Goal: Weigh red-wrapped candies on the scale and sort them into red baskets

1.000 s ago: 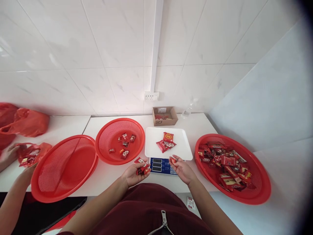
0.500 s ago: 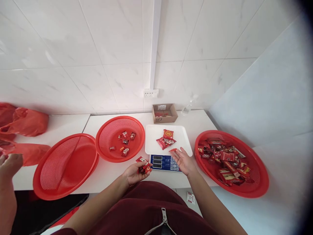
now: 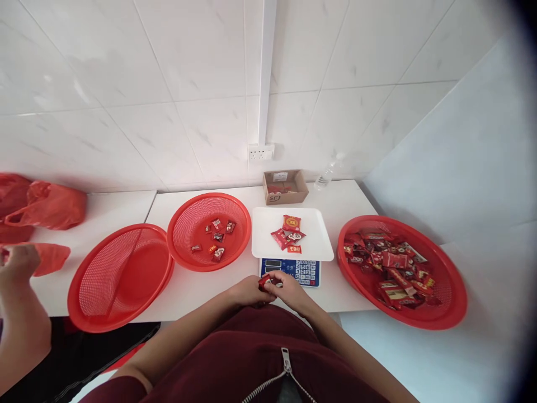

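Observation:
My left hand (image 3: pixel 250 291) is closed around a few red-wrapped candies (image 3: pixel 265 281), held close to my body in front of the scale. Meeting it there, my right hand (image 3: pixel 290 290) pinches at these candies; its fingers partly cover them. Just beyond both hands stands a digital scale (image 3: pixel 310 272) with a blue keypad. On its white tray (image 3: pixel 260 240) lie several wrapped sweets, among them a square red packet (image 3: pixel 291 223) and a small red candy (image 3: pixel 294 249) at the near side.
A red basket (image 3: pixel 455 296) heaped with wrapped candies is at right. To the left are a basket (image 3: pixel 178 221) with several candies and another red basket (image 3: pixel 138 285). Behind stand a cardboard box (image 3: pixel 286 197) and a plastic bottle (image 3: pixel 325 178). Another person's hand (image 3: pixel 19 263) works near red bags (image 3: pixel 59 207).
My right hand has let go of a small red candy on the scale tray and moved left and down to the candies in my left hand. My left hand has shifted slightly right.

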`<action>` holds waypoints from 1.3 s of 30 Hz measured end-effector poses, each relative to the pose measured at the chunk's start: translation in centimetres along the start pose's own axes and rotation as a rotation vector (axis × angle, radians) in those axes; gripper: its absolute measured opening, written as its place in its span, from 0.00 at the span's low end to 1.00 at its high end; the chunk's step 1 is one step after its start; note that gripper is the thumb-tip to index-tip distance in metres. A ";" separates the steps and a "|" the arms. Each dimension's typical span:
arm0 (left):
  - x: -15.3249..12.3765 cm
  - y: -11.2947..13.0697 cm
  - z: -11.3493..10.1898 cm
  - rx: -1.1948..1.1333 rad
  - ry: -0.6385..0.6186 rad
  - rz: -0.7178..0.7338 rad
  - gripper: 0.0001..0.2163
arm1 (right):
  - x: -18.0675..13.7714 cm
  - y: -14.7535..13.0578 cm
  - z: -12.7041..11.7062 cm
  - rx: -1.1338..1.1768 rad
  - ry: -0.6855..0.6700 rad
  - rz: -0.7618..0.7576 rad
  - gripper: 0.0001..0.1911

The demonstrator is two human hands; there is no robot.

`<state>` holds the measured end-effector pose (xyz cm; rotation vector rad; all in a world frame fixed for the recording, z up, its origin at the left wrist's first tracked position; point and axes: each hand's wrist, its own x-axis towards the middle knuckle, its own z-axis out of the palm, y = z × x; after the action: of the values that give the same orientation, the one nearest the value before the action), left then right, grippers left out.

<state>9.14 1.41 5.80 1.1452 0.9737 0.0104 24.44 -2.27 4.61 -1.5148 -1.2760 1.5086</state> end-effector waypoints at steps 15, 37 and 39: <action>-0.7 -2.7 -2.3 -0.626 0.079 -0.096 0.17 | 1.3 6.4 -7.7 0.663 0.623 0.225 0.17; -1.0 -1.9 -1.7 -0.563 0.064 -0.060 0.14 | -0.7 2.8 -2.4 0.275 0.021 0.253 0.15; -0.9 -1.9 -1.3 -0.516 0.046 -0.049 0.15 | -0.9 1.9 -1.0 0.228 -0.091 0.211 0.14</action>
<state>6.89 1.16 4.81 0.6483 0.9663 0.2366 25.92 -3.56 3.37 -1.4799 -0.9772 1.8097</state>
